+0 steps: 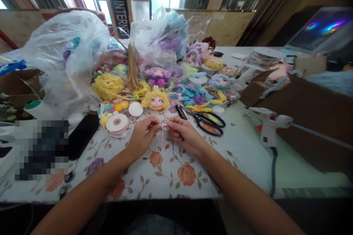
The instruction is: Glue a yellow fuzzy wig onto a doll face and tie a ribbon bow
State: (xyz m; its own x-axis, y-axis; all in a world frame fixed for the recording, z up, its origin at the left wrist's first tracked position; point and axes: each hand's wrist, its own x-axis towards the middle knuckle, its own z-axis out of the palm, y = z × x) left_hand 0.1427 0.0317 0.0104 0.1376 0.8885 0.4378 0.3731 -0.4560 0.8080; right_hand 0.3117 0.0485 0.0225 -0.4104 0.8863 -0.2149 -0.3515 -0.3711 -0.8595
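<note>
Both hands meet over the floral tablecloth, pinching a thin pale pink ribbon (162, 137) whose loose end hangs down between them. My left hand (143, 132) is closed on the ribbon's left part, thumb against fingers. Opposite it, my right hand (183, 132) pinches the same ribbon with thumb and forefinger. Whether the ribbon is knotted or looped is too small to tell. Just beyond the hands lies a doll head (156, 100) with curly yellow hair. Black-handled scissors (208, 122) rest right of my right hand, and a ribbon spool (117, 122) lies left of my left hand.
A white glue gun (268, 123) stands at the right, its cord running to the table edge, beside a brown cardboard box (311, 121). A black phone (83, 136) lies at the left. Yarn, pompoms and plastic bags (79, 44) are heaped at the back.
</note>
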